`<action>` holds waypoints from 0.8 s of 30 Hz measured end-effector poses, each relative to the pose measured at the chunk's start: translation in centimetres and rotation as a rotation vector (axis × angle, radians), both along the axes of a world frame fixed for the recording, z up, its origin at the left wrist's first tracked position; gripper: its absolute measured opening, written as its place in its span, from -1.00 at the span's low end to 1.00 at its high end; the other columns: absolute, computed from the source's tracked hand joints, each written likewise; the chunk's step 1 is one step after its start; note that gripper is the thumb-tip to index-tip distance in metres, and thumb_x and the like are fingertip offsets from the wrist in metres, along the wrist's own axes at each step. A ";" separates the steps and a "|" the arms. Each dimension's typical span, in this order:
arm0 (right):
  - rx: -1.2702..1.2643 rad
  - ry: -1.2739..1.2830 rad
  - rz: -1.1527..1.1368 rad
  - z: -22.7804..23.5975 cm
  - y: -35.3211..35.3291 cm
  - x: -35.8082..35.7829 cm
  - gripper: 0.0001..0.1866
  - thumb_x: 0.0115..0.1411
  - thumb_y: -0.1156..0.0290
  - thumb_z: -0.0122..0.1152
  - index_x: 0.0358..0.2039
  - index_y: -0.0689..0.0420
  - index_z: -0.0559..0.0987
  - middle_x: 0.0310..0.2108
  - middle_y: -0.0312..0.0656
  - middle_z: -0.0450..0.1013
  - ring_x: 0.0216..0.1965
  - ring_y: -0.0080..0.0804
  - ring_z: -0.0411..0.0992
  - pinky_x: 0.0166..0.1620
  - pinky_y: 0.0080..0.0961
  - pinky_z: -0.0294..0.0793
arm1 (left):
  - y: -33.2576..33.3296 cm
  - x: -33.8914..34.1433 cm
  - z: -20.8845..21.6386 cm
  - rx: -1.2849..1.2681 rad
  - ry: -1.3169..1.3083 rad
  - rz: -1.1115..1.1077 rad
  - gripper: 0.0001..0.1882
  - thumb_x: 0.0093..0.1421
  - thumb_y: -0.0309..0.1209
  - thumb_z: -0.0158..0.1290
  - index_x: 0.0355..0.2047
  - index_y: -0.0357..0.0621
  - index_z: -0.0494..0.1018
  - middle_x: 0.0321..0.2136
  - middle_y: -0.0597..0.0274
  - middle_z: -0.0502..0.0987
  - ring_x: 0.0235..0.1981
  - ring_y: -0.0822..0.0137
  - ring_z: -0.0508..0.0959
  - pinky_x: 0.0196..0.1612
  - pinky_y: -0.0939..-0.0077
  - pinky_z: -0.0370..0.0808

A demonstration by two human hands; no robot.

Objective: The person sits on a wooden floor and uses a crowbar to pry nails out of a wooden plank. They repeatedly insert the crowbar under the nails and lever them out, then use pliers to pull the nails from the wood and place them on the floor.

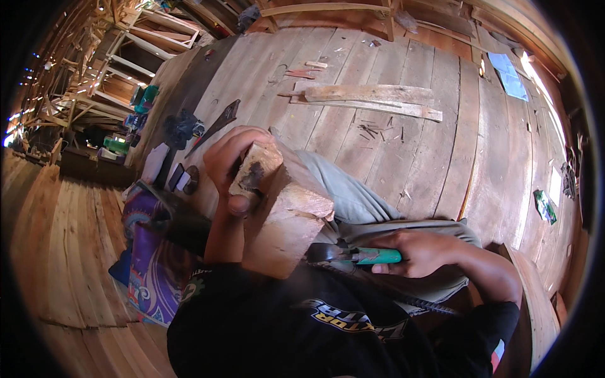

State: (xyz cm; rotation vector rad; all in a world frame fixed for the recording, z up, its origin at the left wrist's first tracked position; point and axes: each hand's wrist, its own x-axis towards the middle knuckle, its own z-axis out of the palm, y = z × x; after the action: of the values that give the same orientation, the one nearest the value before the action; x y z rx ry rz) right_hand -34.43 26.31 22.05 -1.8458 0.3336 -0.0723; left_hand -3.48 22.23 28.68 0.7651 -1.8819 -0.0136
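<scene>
My left hand (232, 156) is closed round the upper end of a thick, pale wooden block (283, 230), held tilted in front of my chest. The end under my fingers is rough with a dark patch; whether it is a separate piece, I cannot tell. My right hand (423, 253) grips a green-handled tool (377, 256) over my lap. The tool's dark metal head points at the block's lower side, and I cannot tell whether they touch. A dark ribbed rod (409, 301) slants across my lap below the tool.
Thin boards (372, 94) lie on the plank floor (252, 82) ahead, with dark slivers (375, 130) nearby. A long dark tapered piece (217, 125) and a black plastic bag (181, 126) lie at left. Blue paper (508, 75) is far right. Purple patterned cloth (151, 271) is beside me.
</scene>
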 end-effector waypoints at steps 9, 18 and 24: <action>0.045 0.173 -0.095 0.9 -0.2 -4.6 -0.62 0.17 0.36 0.08 0.00 0.20 0.45 -0.25 0.21 0.48 -0.17 0.14 0.44 -0.11 -0.16 0.40 | -0.7 -2.3 -2.2 0.006 -0.033 -0.013 0.11 -0.06 0.59 -0.30 -0.41 -0.49 0.45 -0.57 -0.04 0.49 -0.51 0.07 0.56 -0.40 0.33 0.51; -0.013 0.280 -0.074 4.7 -1.1 -6.0 -0.59 -0.03 0.52 0.09 -0.09 0.24 0.47 -0.32 0.08 0.51 -0.26 -0.05 0.48 -0.11 -0.26 0.46 | -0.3 -2.5 -1.8 -0.038 -0.019 0.036 0.10 -0.03 0.58 -0.31 -0.43 -0.49 0.44 -0.57 -0.04 0.49 -0.52 0.06 0.56 -0.40 0.31 0.52; 0.012 0.543 -0.025 8.4 -2.4 -4.3 -0.55 -0.09 0.52 0.05 -0.09 0.22 0.46 -0.32 0.12 0.49 -0.20 0.00 0.47 -0.05 -0.16 0.42 | 0.4 -1.2 -2.4 -0.030 -0.016 0.059 0.09 -0.04 0.58 -0.29 -0.41 -0.49 0.44 -0.55 -0.07 0.49 -0.48 0.05 0.56 -0.34 0.28 0.52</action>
State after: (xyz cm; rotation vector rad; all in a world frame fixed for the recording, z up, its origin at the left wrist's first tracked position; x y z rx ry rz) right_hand -38.77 23.92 30.48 -1.8272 0.7298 0.4200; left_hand -4.69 22.59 26.28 0.8019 -1.8701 0.0583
